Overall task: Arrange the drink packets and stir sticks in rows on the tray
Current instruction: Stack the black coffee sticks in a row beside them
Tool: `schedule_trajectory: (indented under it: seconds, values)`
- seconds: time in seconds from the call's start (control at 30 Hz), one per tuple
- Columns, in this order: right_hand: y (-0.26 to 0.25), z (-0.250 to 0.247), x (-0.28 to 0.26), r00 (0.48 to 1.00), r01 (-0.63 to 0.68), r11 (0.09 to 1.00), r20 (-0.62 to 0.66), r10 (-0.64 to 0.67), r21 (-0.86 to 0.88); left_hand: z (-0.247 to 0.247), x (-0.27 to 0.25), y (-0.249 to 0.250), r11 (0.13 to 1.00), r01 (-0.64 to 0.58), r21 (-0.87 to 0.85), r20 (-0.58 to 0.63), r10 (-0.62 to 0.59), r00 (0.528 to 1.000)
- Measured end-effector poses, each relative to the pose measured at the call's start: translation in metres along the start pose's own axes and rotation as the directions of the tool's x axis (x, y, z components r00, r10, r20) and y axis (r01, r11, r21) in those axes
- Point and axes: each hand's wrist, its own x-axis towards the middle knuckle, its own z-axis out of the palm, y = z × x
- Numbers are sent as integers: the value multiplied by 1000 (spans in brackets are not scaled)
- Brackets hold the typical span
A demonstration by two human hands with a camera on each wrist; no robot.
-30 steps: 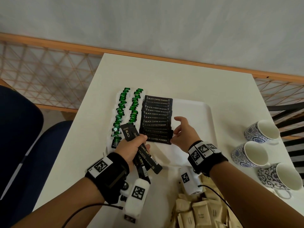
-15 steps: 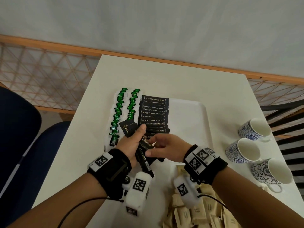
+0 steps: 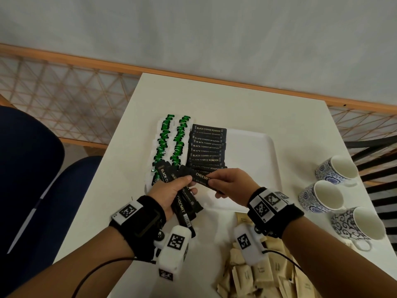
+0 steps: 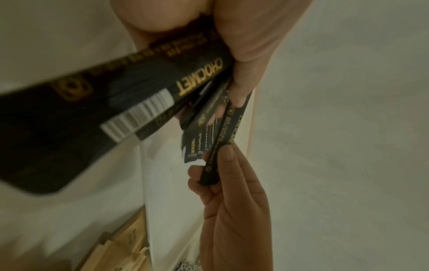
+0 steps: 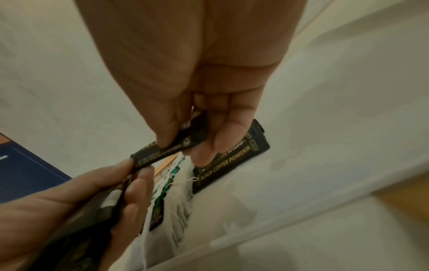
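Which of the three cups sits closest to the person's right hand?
The middle cup, nearest the right hand; the other two sit farther off.

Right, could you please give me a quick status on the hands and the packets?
Left hand grips black packet bundle. Right hand pinches one Chocmet packet, drawing it from bundle. Coffee row on tray unfinished. Nothing in the way.

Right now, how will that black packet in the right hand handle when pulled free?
The black packet looks thin, light, probably bendy: the right hand pinches one end, unsagging. Its glossy film may slide from the left hand, dragging the bundle.
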Motion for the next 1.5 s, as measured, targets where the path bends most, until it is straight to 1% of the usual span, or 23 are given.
schedule_trajectory:
  seconds: [0.1, 0.17, 0.23, 0.27, 0.33, 0.4, 0.43, 0.47, 0.53, 0.6, 0.7, 0.8, 0.93, 1.1, 1.3, 1.5]
  values:
    - [2, -1, 1, 990, 47, 999, -136, -45, 16, -2, -1, 2, 998, -7, -63, -4, 6, 1000]
    - [4, -1, 0, 980, 108, 992, -176, -94, 69, -4, 0, 4, 997, 2, -82, -1, -2, 1000]
    - [7, -1, 1, 982, 139, 984, -145, -123, 109, -4, 2, 4, 995, 15, -100, 2, -15, 1000]
    - [8, -1, 2, 986, 133, 984, -112, -120, 117, -4, 3, 5, 994, 17, -107, -3, -17, 1000]
    - [10, -1, 4, 995, 92, 981, -49, -84, 172, -4, 5, 5, 996, 16, -92, -10, -17, 1000]
    - [13, -1, 6, 998, 61, 968, -36, -54, 245, -3, 3, 6, 997, 16, -79, 2, -16, 1000]
    - [14, -1, 8, 998, 47, 969, -40, -38, 243, -2, 3, 6, 997, 15, -75, 8, -15, 1000]
    - [15, -2, 9, 999, 29, 979, -37, -22, 201, -2, 3, 6, 997, 17, -75, 8, -17, 1000]
    - [16, -4, 10, 1000, -14, 999, -19, 14, 38, -1, 4, 6, 997, 19, -79, -3, -19, 1000]
    - [16, -8, 11, 997, -53, 996, -63, 48, -77, -1, 6, 7, 995, 10, -99, -23, -12, 1000]
    - [17, -13, 12, 985, -81, 968, -168, 41, -237, -1, 7, 11, 993, -30, -116, -48, 24, 999]
    - [19, -12, 14, 989, -96, 925, -137, 48, -369, -4, 8, 15, 992, -35, -124, -88, 25, 996]
    - [19, -6, 18, 989, -132, 900, -118, 91, -415, -7, 11, 16, 991, -14, -136, -100, 0, 995]
    - [18, -5, 28, 988, -101, 859, -151, 28, -503, -11, 13, 14, 991, -1, -137, -103, -13, 995]
    - [18, -5, 35, 986, -92, 837, -168, 0, -540, -9, 14, 13, 991, 1, -134, -100, -15, 995]
    - [19, -3, 37, 987, -80, 828, -159, -11, -554, -4, 12, 13, 990, -4, -139, -98, -10, 995]
